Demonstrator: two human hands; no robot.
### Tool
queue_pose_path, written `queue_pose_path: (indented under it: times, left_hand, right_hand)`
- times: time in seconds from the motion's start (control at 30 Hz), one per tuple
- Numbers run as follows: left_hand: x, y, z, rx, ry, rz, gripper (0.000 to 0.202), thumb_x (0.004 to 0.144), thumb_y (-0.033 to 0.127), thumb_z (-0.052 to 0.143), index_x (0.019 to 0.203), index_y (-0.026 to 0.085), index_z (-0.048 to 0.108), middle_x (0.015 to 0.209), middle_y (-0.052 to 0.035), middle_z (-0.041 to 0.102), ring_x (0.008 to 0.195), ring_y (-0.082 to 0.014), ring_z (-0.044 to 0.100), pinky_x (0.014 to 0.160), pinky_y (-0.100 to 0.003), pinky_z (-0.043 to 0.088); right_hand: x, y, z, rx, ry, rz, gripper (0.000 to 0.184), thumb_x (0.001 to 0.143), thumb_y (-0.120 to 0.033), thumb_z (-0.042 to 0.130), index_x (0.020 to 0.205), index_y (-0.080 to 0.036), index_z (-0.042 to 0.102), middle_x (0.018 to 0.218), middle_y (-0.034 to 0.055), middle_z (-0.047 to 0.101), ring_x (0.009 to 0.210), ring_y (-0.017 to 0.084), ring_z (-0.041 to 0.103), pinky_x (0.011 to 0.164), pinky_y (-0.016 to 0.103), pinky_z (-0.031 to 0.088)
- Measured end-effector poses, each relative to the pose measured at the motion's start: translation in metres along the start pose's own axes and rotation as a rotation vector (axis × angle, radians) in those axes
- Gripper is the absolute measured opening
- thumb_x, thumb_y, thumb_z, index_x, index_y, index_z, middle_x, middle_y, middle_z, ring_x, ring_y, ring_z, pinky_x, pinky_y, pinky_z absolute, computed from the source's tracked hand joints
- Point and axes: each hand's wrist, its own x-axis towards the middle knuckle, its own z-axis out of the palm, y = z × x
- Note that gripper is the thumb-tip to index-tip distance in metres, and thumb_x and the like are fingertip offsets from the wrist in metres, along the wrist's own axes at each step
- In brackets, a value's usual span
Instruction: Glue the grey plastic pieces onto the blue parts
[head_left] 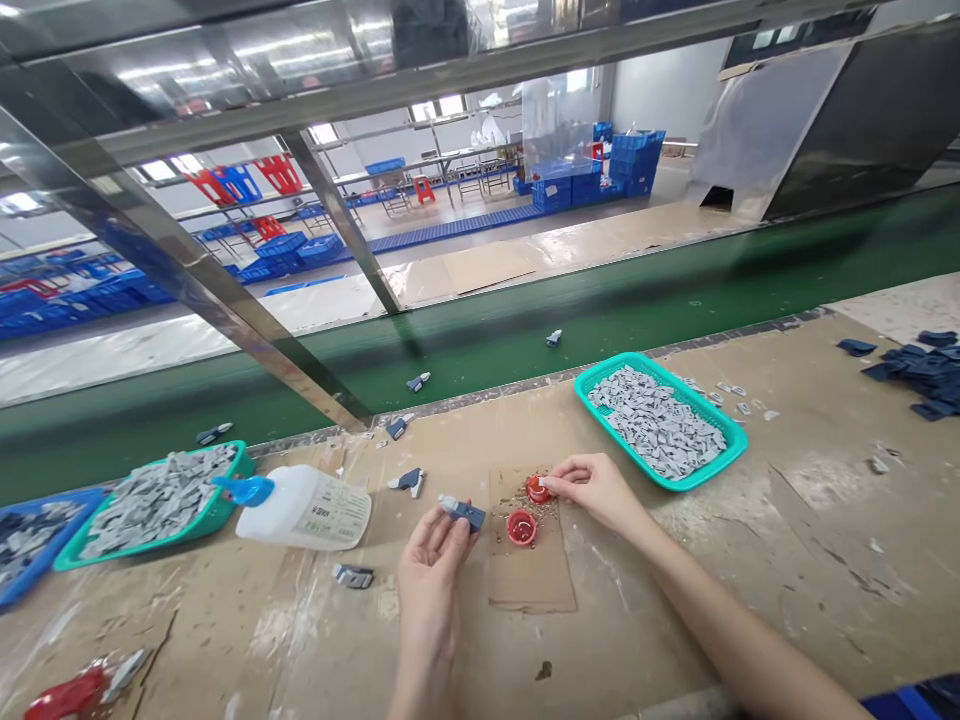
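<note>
The left hand (pixel 429 585) is gripping a small grey-and-blue plastic piece (pixel 463 513) between thumb and fingers, holding it above the worktop (pixel 187 640). The right hand (pixel 592 492) is pinching almost shut, its fingertips (pixel 549 484) resting at the rim of a small red plastic cup (pixel 538 489), though I cannot tell whether it is gripping the cup. A second red plastic cup (pixel 521 527) is sitting just beside it on a brown cardboard sheet (pixel 529 585) strewn with crumbs. A white plastic squeeze bottle with a blue nozzle (pixel 304 508) is lying to the left, and a teal tray of grey pieces (pixel 675 385) is sitting to the far right. A sideways push could tip the light cups, and a loosened pinch could drop the small piece among the crumbs.
</note>
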Motion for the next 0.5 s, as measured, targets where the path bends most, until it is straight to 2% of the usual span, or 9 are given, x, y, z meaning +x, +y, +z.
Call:
queue_pose_path:
  times: [0.13, 0.27, 0.4, 0.5]
  left_hand:
    - [-0.008, -0.006, 0.013, -0.005, -0.001, -0.012, 0.049, 0.06, 0.027, 0.079, 0.104, 0.015, 0.061, 0.102, -0.011, 0.069, 0.096, -0.0225, 0.065, 0.079, -0.029, 0.054]
    - [-0.01, -0.012, 0.027, 0.032, -0.04, 0.03, 0.043, 0.06, 0.023, 0.08, 0.098, 0.016, 0.062, 0.1, -0.0102, 0.07, 0.096, -0.0221, 0.065, 0.085, -0.03, 0.052]
    - [-0.013, -0.014, 0.037, 0.048, -0.1, 0.099, 0.036, 0.061, 0.02, 0.079, 0.093, 0.017, 0.063, 0.098, -0.0091, 0.071, 0.095, -0.0223, 0.066, 0.086, -0.031, 0.052]
    - [-0.017, -0.012, 0.042, 0.063, -0.118, 0.124, 0.033, 0.061, 0.019, 0.079, 0.09, 0.017, 0.063, 0.097, -0.0083, 0.071, 0.094, -0.0218, 0.066, 0.085, -0.031, 0.053]
  right_hand:
    - [-0.006, -0.011, -0.004, 0.052, -0.022, 0.014, 0.034, 0.065, -0.045, 0.072, 0.072, -0.012, 0.065, 0.064, 0.0073, 0.068, 0.053, 0.013, 0.056, 0.051, 0.023, 0.04]
    - [-0.022, -0.031, -0.006, 0.118, -0.07, -0.026, 0.033, 0.068, -0.046, 0.071, 0.075, -0.013, 0.066, 0.069, 0.0067, 0.069, 0.057, 0.013, 0.057, 0.055, 0.023, 0.043]
    - [-0.038, -0.05, -0.002, 0.179, -0.144, -0.028, 0.032, 0.067, -0.044, 0.074, 0.076, -0.014, 0.066, 0.073, 0.0058, 0.069, 0.064, 0.014, 0.061, 0.059, 0.023, 0.046]
    - [-0.042, -0.055, 0.004, 0.201, -0.185, -0.02, 0.031, 0.065, -0.042, 0.076, 0.075, -0.014, 0.066, 0.074, 0.0061, 0.069, 0.068, 0.016, 0.062, 0.064, 0.024, 0.047]
